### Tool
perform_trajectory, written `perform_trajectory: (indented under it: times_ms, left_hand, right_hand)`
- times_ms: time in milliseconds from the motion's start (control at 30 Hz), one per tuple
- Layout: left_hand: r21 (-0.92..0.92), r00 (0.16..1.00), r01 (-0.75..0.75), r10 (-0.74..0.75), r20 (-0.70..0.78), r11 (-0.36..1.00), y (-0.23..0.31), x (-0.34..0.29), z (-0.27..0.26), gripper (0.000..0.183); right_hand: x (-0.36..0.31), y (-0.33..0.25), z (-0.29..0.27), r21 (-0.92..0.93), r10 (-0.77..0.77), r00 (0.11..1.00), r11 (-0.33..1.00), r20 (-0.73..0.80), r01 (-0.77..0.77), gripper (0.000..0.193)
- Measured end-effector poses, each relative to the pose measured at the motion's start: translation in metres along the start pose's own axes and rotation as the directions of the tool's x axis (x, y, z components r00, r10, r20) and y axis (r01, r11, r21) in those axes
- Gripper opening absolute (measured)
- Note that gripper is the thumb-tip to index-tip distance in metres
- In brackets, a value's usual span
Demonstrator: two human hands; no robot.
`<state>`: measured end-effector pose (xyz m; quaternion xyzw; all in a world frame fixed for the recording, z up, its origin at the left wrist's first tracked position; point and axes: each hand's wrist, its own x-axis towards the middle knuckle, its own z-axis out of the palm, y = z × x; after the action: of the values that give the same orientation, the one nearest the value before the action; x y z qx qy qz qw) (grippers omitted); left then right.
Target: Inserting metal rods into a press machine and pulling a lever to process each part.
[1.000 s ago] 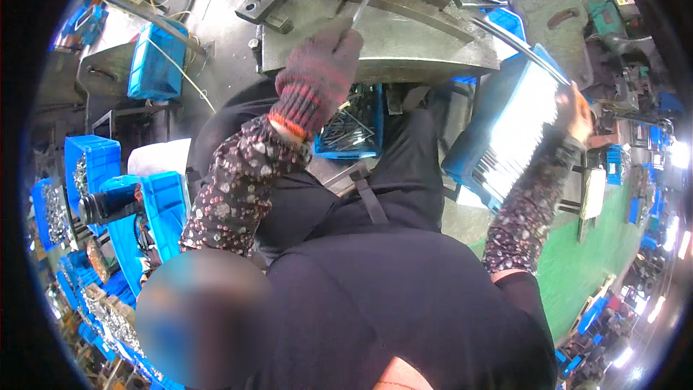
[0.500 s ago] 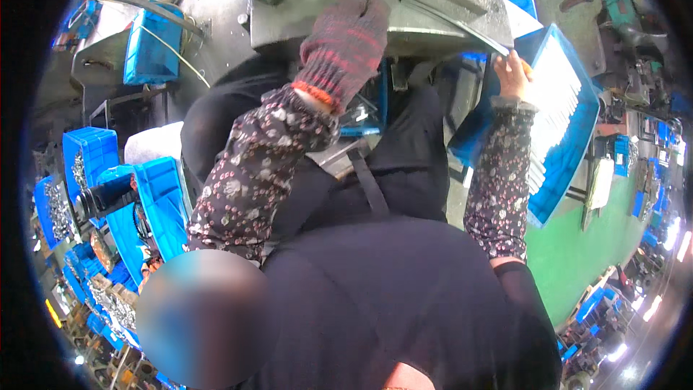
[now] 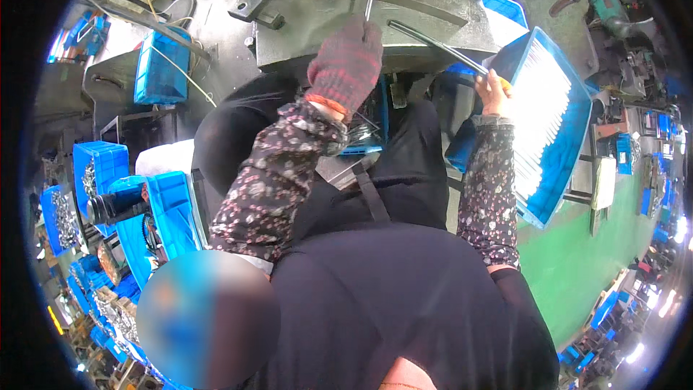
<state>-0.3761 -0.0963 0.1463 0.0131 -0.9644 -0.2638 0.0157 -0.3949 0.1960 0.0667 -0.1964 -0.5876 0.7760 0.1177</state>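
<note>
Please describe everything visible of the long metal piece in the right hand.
The long metal piece is slim, looks nearly straight and is silvery grey, with bright lines along its length. The right hand grips its near end, hiding part of it. From there it slants away and leftward, its free end over the grey metal plate. Whether it touches the plate cannot be told.

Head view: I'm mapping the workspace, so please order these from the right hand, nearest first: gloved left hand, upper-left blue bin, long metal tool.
1. Long metal tool: in the right hand.
2. Gloved left hand: to its left.
3. Upper-left blue bin: farther left.
</note>
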Motion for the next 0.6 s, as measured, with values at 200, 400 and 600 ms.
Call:
perform_trajectory:
  times_ms: [200, 400, 600]
  left_hand:
    - [0.034, 0.933, -0.358, 0.356, 0.061, 0.933, -0.009, 0.025, -0.026, 0.021]
    - [0.424, 0.871, -0.451, 0.491, 0.017, 0.785, 0.018, 0.055, -0.04, 0.025]
    - [-0.088, 0.84, -0.539, 0.526, -0.134, 0.838, 0.007, 0.013, -0.067, 0.024]
  right_hand:
    - [0.005, -0.006, -0.008, 0.005, 0.001, 1.0, 1.0, 0.018, -0.001, 0.018]
    - [0.007, -0.024, -0.005, 0.043, -0.032, 0.997, 0.999, 0.074, 0.029, 0.011]
    - [0.027, -0.035, 0.005, 0.058, 0.029, 0.997, 0.998, 0.072, -0.033, 0.012]
